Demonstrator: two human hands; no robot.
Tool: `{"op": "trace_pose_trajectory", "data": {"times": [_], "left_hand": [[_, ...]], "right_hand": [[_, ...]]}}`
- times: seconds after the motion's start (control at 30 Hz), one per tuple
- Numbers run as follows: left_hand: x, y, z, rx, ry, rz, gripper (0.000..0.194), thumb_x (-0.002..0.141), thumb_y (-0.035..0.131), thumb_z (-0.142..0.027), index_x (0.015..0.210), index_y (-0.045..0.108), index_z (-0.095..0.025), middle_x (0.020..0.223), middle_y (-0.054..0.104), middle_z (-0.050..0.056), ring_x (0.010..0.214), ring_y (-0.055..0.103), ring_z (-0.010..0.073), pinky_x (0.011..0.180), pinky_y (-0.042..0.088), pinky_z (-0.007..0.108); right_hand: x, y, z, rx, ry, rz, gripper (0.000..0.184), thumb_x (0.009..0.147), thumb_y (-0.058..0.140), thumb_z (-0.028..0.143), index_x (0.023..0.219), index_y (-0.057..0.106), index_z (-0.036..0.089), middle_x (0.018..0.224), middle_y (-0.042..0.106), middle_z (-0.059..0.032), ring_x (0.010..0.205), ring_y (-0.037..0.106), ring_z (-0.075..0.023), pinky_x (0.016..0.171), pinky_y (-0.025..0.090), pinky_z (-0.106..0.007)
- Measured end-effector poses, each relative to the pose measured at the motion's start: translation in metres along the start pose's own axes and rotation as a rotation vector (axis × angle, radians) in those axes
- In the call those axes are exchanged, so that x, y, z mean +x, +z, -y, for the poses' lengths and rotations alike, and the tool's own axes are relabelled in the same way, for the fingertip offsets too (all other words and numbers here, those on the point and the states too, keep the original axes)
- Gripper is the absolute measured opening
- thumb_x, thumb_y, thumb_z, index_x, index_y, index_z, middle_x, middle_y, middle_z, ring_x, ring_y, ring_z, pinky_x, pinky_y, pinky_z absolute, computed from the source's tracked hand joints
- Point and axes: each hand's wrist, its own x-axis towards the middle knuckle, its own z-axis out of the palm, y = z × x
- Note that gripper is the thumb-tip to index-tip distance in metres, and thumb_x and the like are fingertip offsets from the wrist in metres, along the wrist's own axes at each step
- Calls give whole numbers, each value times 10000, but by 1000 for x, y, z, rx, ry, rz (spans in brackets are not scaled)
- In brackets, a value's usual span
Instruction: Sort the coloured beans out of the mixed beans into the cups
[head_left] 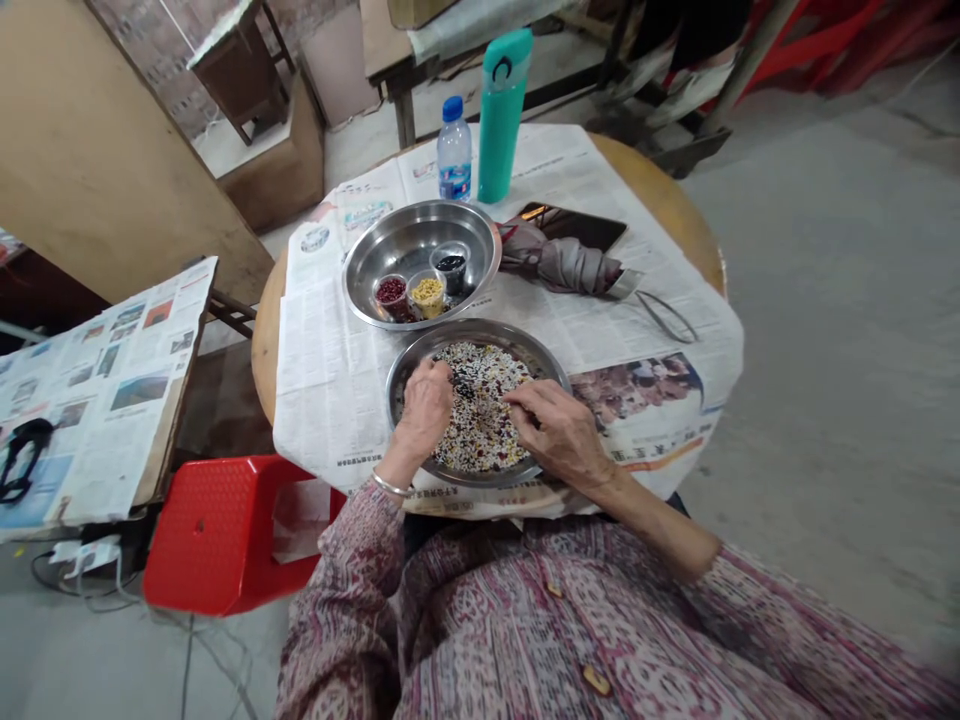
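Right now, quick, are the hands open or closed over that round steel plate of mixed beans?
Left hand: curled shut among the speckled mixed beans; cannot tell if it holds any.
Right hand: open, fingers touching the beans.

White, black and red beans point(484, 425) speckle the steel basin point(551, 375); the blouse point(540, 640) has a maroon-and-pink paisley print.
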Motion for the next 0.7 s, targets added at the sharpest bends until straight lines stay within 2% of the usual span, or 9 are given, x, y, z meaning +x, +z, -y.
{"op": "trace_pose_trajectory", "data": {"times": [0.13, 0.27, 0.4, 0.5, 0.6, 0.7], "left_hand": [[-28, -12, 9, -50, 9, 43, 217, 913, 524, -30, 991, 665, -176, 975, 670, 69, 1037, 644, 211, 1024, 517, 374], [-50, -9, -7, -171, 128, 160, 211, 913, 554, -36, 1015, 666, -183, 997, 660, 48, 1049, 644, 194, 1033, 522, 353], [-45, 5, -30, -181, 368, 268, 259, 936, 522, -38, 1123, 653, -160, 1141, 644, 90, 1107, 621, 195, 1055, 511, 339], [-27, 8, -39, -55, 491, 265, 269, 964, 498, -70, 1154, 658, -175, 1254, 625, 116, 1222, 558, 239, 1102, 476, 413], [-10, 3, -37, 53, 406, 169, 287, 979, 573, -188, 1258, 631, -227, 1447, 528, 116, 1340, 455, 314, 1079, 469, 498], [-1, -7, -25, 119, 259, 146, 276, 986, 574, -200, 1254, 633, -229, 1377, 556, 115, 1272, 492, 306, 1044, 485, 467]], "right_hand": [[-1, 0, 1, -14, -11, -34, 215, 908, 516, 124, 951, 697, 231, 938, 732, -81, 935, 662, -254, 888, 542, -408], [-2, 0, 2, -50, -23, -58, 198, 928, 512, 139, 948, 685, 231, 929, 736, -79, 914, 662, -255, 863, 539, -403], [-4, 0, -1, 24, 5, -112, 231, 919, 508, 136, 1016, 690, 242, 961, 741, -76, 928, 674, -250, 877, 546, -415], [-5, 1, -2, 68, 17, -138, 274, 918, 494, 134, 1080, 689, 240, 1018, 744, -91, 962, 678, -256, 893, 551, -429], [-4, 0, -1, 62, 34, -129, 278, 927, 492, 133, 1095, 684, 244, 1029, 743, -91, 976, 684, -259, 909, 556, -442], [-3, -1, 0, 42, 24, -125, 255, 937, 499, 127, 1081, 676, 241, 997, 742, -85, 956, 689, -254, 898, 563, -433]]}}
